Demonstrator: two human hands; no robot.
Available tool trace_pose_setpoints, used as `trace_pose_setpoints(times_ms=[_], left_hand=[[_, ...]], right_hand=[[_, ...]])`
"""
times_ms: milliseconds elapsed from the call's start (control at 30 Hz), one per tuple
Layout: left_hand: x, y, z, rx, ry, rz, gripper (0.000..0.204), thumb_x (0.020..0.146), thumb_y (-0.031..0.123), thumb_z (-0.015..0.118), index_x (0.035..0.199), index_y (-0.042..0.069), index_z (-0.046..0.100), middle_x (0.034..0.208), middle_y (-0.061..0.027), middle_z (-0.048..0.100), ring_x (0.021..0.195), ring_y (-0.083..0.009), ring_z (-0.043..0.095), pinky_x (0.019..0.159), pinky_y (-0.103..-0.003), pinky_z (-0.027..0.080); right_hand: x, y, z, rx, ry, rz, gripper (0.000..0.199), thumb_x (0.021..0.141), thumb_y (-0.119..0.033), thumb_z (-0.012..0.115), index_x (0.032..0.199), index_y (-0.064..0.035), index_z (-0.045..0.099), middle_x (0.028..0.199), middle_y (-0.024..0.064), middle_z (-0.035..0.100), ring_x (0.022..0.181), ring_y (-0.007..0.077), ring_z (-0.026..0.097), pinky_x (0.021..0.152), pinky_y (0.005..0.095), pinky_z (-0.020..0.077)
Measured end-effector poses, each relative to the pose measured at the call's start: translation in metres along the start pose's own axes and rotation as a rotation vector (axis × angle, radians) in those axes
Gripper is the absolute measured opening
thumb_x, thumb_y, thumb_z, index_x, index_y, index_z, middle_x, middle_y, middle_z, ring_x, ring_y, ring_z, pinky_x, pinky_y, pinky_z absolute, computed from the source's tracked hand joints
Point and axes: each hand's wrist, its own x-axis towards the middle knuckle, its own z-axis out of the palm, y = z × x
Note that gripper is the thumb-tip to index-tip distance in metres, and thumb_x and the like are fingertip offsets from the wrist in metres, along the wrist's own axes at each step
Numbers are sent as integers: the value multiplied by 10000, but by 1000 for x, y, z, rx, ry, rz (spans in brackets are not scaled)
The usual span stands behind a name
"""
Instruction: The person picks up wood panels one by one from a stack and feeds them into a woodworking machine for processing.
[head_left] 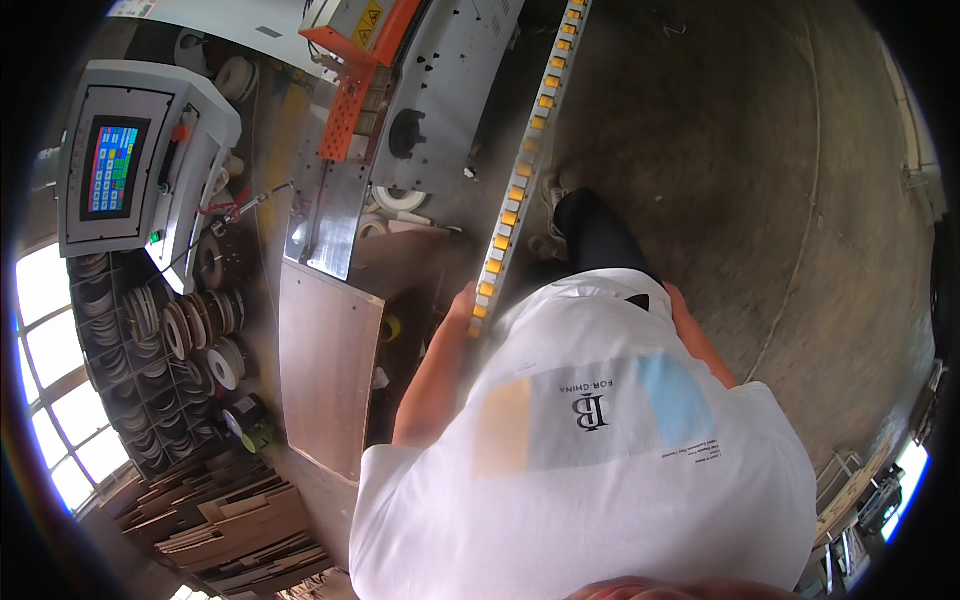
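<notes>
Both my arms hang down at the sides of my white T-shirt [600, 520]. My left hand [463, 300] is beside the near end of a long rail with yellow rollers [509, 218]. Whether it touches the rail I cannot make out, and its fingers do not show clearly. On the other side, my right hand [675, 297] is low by my hip, partly hidden behind the shirt. Its fingers are hidden too, so what it may hold cannot be seen.
A grey machine [440, 90] with an orange bracket [350, 110] stands ahead on the left. Near it are a control panel with a lit screen [112, 168], a flat board [325, 370], racked rolls of edging strip [180, 325] and stacked boards [240, 515]. Concrete floor [730, 170] stretches right.
</notes>
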Motion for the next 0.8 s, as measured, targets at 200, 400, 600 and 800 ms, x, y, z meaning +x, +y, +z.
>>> trace_pose_setpoints(times_ms=[200, 400, 600, 800], left_hand=[[1, -7, -7, -124, -100, -150, 462, 965, 404, 456, 1111, 13, 653, 970, -80, 662, 838, -169, 627, 750, -333, 493], [-9, 2, -8, 51, 28, -49, 584, 945, 538, 468, 1117, 16, 666, 949, -89, 663, 833, -178, 620, 746, -342, 489], [-66, 39, 20, 254, 158, 114, 675, 955, 636, 384, 1275, 83, 604, 992, -74, 668, 814, -146, 601, 701, -330, 480], [-92, 56, 36, 732, 488, 317, 658, 982, 566, 243, 1118, 93, 680, 1028, -215, 685, 1011, -423, 624, 870, -514, 471]], right_hand=[[-44, -47, 49, -305, 165, 21, 293, 942, -263, 510, 949, -46, 707, 869, 56, 675, 819, 172, 602, 774, 350, 479], [-71, -55, 59, -248, 160, -17, 272, 931, -256, 518, 931, -63, 710, 862, 52, 667, 817, 166, 585, 790, 356, 473], [-40, -49, 24, -497, 237, -111, 236, 871, -206, 555, 888, -36, 718, 904, 126, 687, 848, 239, 626, 766, 392, 496], [-55, -62, 5, -323, 196, 96, 266, 881, -203, 560, 998, -23, 717, 939, 112, 705, 852, 184, 637, 763, 348, 503]])
